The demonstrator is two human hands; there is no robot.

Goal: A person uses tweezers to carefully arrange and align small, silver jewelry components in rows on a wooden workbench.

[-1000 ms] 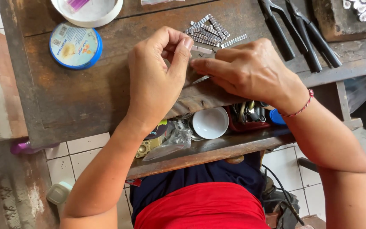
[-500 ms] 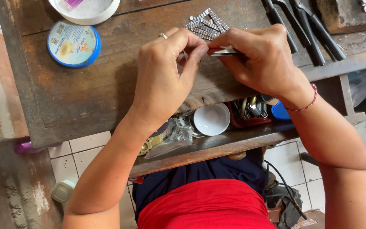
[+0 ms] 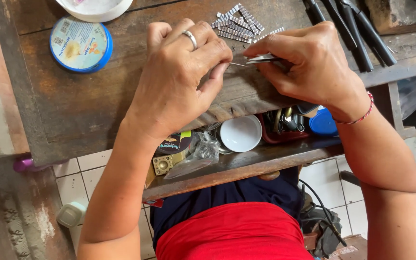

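Now, head view: both hands are over the dark wooden bench (image 3: 73, 106). Right hand (image 3: 309, 67) is closed around slim metal tweezers (image 3: 262, 59), tips pointing left; left hand (image 3: 179, 82), a ring on one finger, is curled with thumb and forefinger pinched on a thin silver wire piece (image 3: 238, 64), which bridges the small gap between the fingertips and the tweezer tips. Compared with a second ago, the hands sit slightly nearer the pile of small silver strips (image 3: 239, 21) at the bench's far edge, and the tweezers have turned from slanting down-left to nearly level, now meeting the wire; judged from that, the work has gone from fetching a piece to fine handling of it. Elsewhere: round blue-rimmed tin (image 3: 81, 45) far left, white dish (image 3: 95, 7) at top edge, black-handled pliers (image 3: 357, 29) far right. Open drawer (image 3: 246, 166) below holds a small white bowl (image 3: 240, 133), a clear bag and oddments.
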